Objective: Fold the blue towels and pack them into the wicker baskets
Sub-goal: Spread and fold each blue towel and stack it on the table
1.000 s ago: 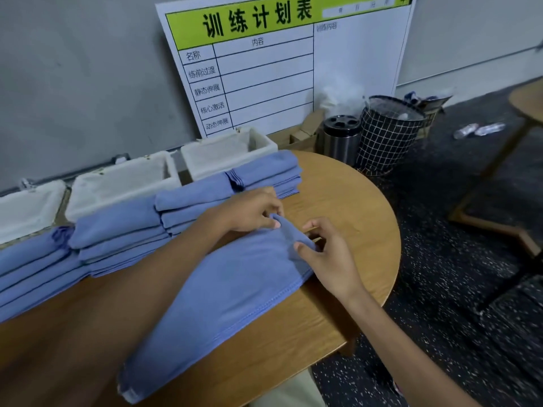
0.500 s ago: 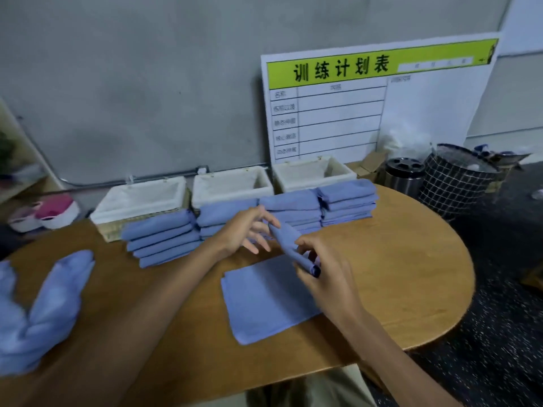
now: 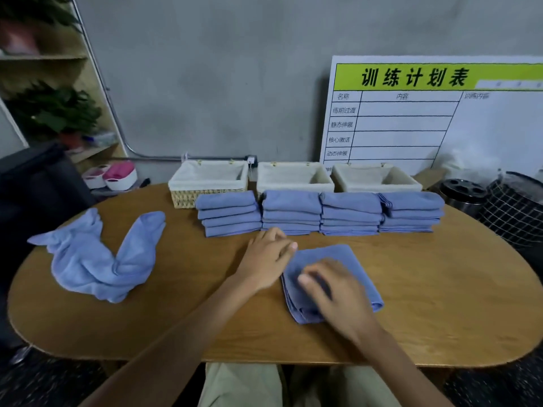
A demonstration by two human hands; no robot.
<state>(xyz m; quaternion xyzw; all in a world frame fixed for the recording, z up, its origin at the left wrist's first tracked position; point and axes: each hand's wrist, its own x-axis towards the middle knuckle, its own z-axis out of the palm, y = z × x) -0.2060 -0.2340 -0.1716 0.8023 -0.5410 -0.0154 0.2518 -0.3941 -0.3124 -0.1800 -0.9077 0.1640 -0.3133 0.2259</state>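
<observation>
Right hand lies palm down on the folded towel, fingers fairly straight and pressing rather than gripping, though motion blur hides the fingertips. Left hand rests beside it, fingers loosely extended, the tips just touching the towel's left far corner; it holds nothing.

That towel sits near the middle of the tabletop, toward the near edge, directly under the right hand and just right of the left. Its long axis runs from the near edge toward the far edge, tilted slightly, with layered edges showing at the near left corner. The right hand is clearly the closer one for lifting it.

Four stacks of folded towels stand in a row toward the far edge, soft, matte and neatly squared. Behind them at the far edge are three wicker baskets with pale cloth liners, none visibly holding a towel. A crumpled heap of unfolded towels lies near the left edge, well apart from both hands, so folding looks unfinished and packing not yet begun.
</observation>
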